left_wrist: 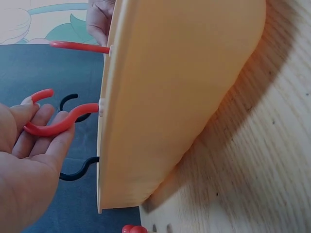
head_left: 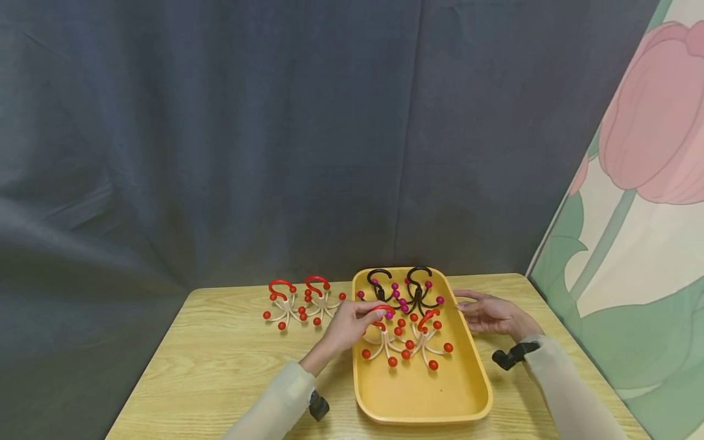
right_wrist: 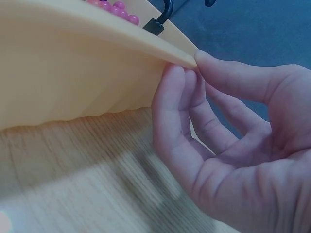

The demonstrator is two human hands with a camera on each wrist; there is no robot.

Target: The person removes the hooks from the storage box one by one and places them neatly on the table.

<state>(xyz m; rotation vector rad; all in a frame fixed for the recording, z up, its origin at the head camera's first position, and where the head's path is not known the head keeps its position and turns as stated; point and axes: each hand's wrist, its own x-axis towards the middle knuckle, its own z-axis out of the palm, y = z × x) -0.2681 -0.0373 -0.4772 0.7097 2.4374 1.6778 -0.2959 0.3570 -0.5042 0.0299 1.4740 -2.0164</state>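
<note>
My left hand (head_left: 345, 325) holds a claw-shaped hanger by its red hook (left_wrist: 53, 127), the thumb at the hook's tip. Cream prongs with red ball tips spread below that hook, inside a yellow tray (head_left: 423, 420). Beside it in the tray stands a second red-hooked hanger (head_left: 433, 365). Two black hangers with magenta balls, one at the left (head_left: 381, 296) and one at the right (head_left: 418, 294), occupy the tray's far end. On the tray's right side, my right hand (right_wrist: 233, 121) pinches the rim between thumb and fingers.
Two more red-hooked hangers, the outer (head_left: 282, 326) and the inner (head_left: 317, 321), stand on the wooden table (head_left: 220, 354) left of the tray. A dark curtain (head_left: 275, 153) hangs behind the table. A wall with a tulip picture (head_left: 643, 122) rises at the right.
</note>
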